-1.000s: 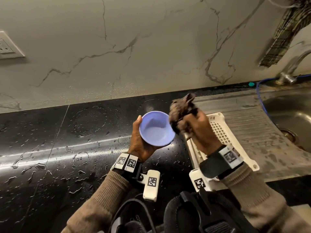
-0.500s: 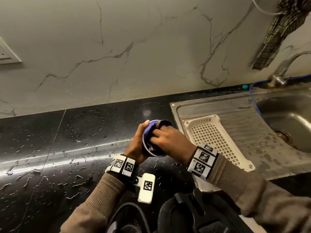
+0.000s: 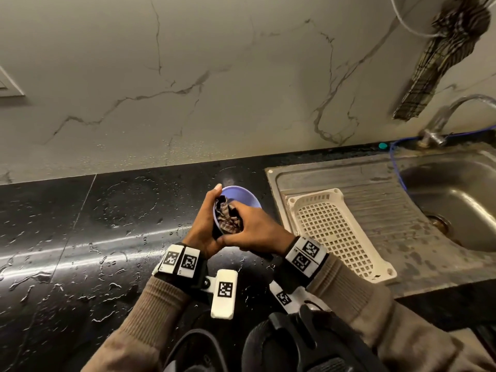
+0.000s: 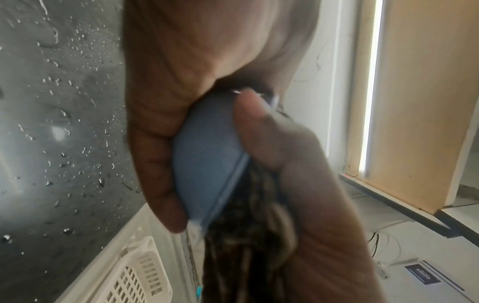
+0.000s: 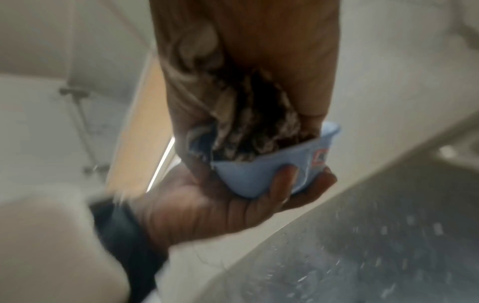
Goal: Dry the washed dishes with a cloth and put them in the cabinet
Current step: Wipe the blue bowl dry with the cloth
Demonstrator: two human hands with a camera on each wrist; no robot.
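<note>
A small light-blue plastic bowl [image 3: 243,196] is held above the wet black counter, tilted on its side. My left hand [image 3: 205,222] grips it from the left, thumb on the rim and fingers under the base. My right hand [image 3: 252,229] clutches a bunched dark checked cloth [image 3: 228,217] and presses it into the bowl's inside. The left wrist view shows the bowl's outside [image 4: 207,160] cupped in my fingers with the cloth [image 4: 241,246] spilling out of it. In the right wrist view the cloth [image 5: 249,135] fills the bowl [image 5: 259,174].
A cream plastic drying basket [image 3: 332,232] lies on the steel drainboard [image 3: 402,237] just right of my hands. The sink basin [image 3: 456,200] and tap [image 3: 440,122] are at far right. Another checked cloth [image 3: 442,55] hangs on the marble wall. Water drops cover the counter [image 3: 80,237].
My right hand has brought the cloth from beside the bowl into it and pushed it deeper. The left hand has turned the bowl more on its side.
</note>
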